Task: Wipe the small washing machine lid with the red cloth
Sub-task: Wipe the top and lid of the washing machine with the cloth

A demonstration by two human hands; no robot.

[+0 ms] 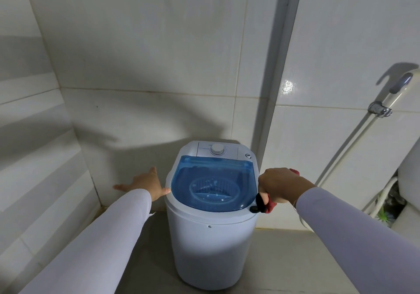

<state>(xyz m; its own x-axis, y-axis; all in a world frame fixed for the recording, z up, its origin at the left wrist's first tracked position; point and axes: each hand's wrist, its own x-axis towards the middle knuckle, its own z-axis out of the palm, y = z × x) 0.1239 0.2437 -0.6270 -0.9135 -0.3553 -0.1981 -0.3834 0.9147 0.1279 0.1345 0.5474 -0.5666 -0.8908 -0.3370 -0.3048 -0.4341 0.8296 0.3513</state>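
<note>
- The left hand [145, 185] is open with the fingers spread, and its fingertips rest on the left rim of the small washing machine [211, 237]; if it pushes hard, the light machine can slide on the floor.
- The blue transparent lid [212, 180] is down and lies between the two hands; strong pressure in the middle can bend it.
- The right hand [280, 185] is closed around the red cloth [271, 205] at the right edge, beside a black handle [260, 202]; the bunched cloth can catch on it.
</note>
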